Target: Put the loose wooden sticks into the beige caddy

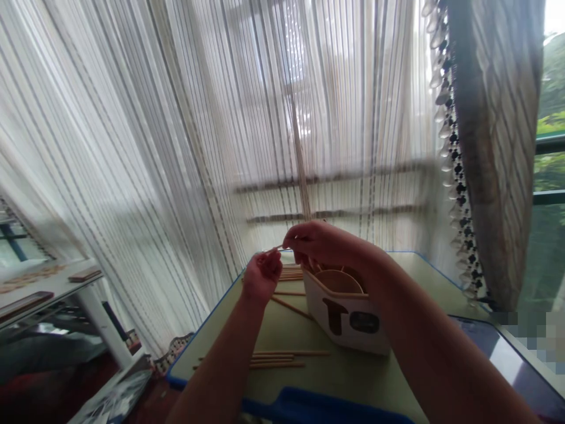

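Observation:
A thin pale stick-like piece (279,247) stretches between my hands above the table; its exact kind cannot be made out. My left hand (263,274) pinches its left end with the fingers curled. Over the far left corner of a white box (320,309), my right hand (311,238) grips the other end, palm down. The box has dark cut-out shapes on its front, and a round brown rim (339,281) shows inside it. Thin wooden sticks (286,292) lie behind and left of the box. Several more wooden sticks (278,357) lie nearer me, partly behind my left forearm.
The pale green table (282,335) has a blue edge. A blue plastic object (326,406) lies at the front, and a dark glossy panel (498,353) is at the right. A white side table (83,288) stands at the left. Striped curtains (198,147) hang behind.

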Demonstrator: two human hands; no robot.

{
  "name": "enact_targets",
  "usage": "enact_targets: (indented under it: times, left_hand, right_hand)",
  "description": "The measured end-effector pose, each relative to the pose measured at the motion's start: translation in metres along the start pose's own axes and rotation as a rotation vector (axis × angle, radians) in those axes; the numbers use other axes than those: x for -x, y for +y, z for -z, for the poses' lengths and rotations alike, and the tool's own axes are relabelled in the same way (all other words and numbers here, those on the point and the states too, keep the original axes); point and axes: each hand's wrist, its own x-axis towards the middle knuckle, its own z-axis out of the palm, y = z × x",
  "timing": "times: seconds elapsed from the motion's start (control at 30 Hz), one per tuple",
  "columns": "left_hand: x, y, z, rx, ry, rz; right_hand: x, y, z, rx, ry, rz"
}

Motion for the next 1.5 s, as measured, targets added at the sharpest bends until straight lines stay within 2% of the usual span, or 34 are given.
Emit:
enact_targets:
  times: [0.13,0.3,0.4,0.5,0.57,0.63,0.7,0.97,1.1,1.2,1.3,1.4,1.5]
  left_hand:
    - [-0.005,-0.005,-0.001,-0.177,-0.025,0.072]
    - [-0.001,-0.009,0.001,-0.381,-0.219,0.055]
    - [0.004,-0.009,0.003,-0.514,-0.299,-0.026]
    - [0.005,-0.012,0.006,-0.56,-0.264,-0.119]
    - [0.005,-0.015,0.007,-0.564,-0.234,-0.133]
    - [0.006,-0.02,0.005,-0.575,-0.237,-0.1]
    - [0.01,-0.024,0.002,-0.599,-0.253,-0.065]
    - [0.025,-0.032,-0.005,-0.684,-0.286,0.01]
    - [0.028,-0.032,-0.006,-0.697,-0.302,0.011]
    - [0.03,-0.032,-0.006,-0.701,-0.336,0.042]
    - [0.03,-0.032,-0.004,-0.688,-0.377,0.066]
    - [0.03,-0.031,-0.005,-0.678,-0.366,0.07]
    - [0.033,-0.031,-0.007,-0.681,-0.358,0.063]
  right_hand:
    - [-0.005,0.006,0.015,-0.141,0.221,0.031]
    - [-0.012,0.008,0.025,-0.279,0.407,0.093]
    - [-0.008,0.003,0.031,-0.222,0.616,0.117]
    - [0.004,-0.001,0.041,-0.076,0.871,0.13]
    - [0.013,-0.002,0.048,0.019,0.957,0.106]
    - [0.021,0.0,0.055,0.098,0.956,0.063]
    - [0.025,0.004,0.059,0.165,0.903,0.019]
    - [0.023,0.012,0.044,0.433,0.524,-0.099]
    - [0.02,0.013,0.041,0.461,0.504,-0.093]
    - [0.019,0.012,0.043,0.327,0.573,-0.084]
    - [0.021,0.01,0.045,0.183,0.777,-0.033]
    - [0.025,0.008,0.047,0.086,1.013,0.029]
    - [0.027,0.008,0.051,0.01,1.112,0.084]
